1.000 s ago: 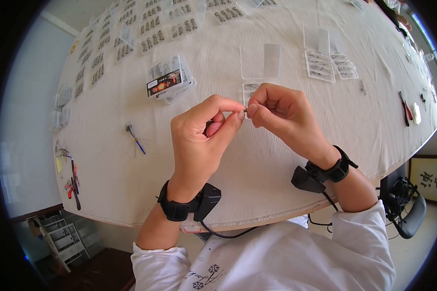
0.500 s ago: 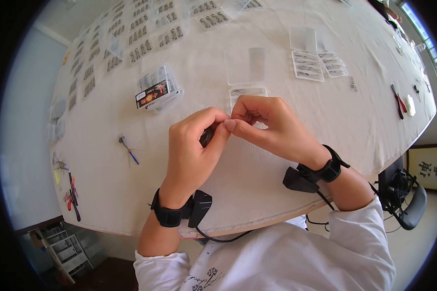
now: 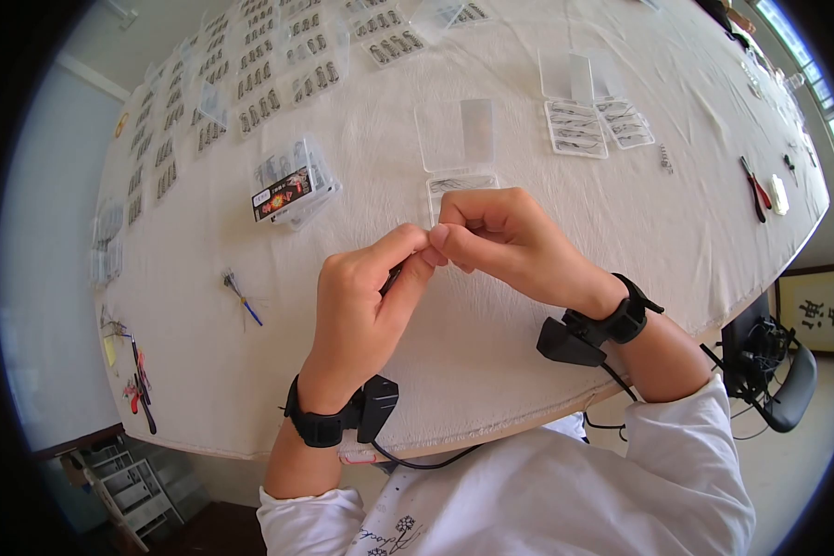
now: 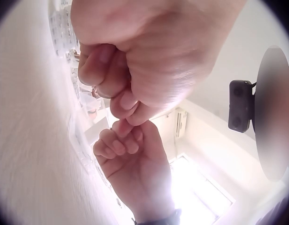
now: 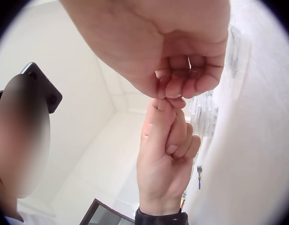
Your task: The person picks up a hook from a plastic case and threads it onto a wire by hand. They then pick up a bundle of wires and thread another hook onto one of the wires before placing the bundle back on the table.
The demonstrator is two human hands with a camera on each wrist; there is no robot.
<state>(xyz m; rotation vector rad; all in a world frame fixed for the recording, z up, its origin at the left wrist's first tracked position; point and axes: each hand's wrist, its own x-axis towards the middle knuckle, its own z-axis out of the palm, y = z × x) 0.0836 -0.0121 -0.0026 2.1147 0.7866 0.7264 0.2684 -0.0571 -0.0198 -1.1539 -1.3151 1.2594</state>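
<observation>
Both hands meet at their fingertips over the near middle of the table. My left hand (image 3: 361,296) pinches with thumb and index finger, and a dark thing (image 3: 391,280) shows in the gap behind them. From the other side, the curled right hand (image 3: 519,246) pinches at the same spot, its thumb and index tips right against the left ones. Whatever is between the fingertips is tiny and covered by them; I cannot tell its kind. Just beyond the right hand lies an open clear plastic box (image 3: 463,176) with thin dark wire-like pieces, partly hidden by that hand.
Stacked clear boxes with a black label (image 3: 287,196) stand left of centre. A small bundle with a blue tip (image 3: 243,298) lies nearer. Rows of filled cases (image 3: 259,109) cover the back left; open boxes (image 3: 574,130) and red-handled pliers (image 3: 755,190) are on the right.
The small dark piece seen between the fingertips a second ago is now covered by them. Both hands have closed together and shifted slightly left and nearer in the view, which has also shifted.
</observation>
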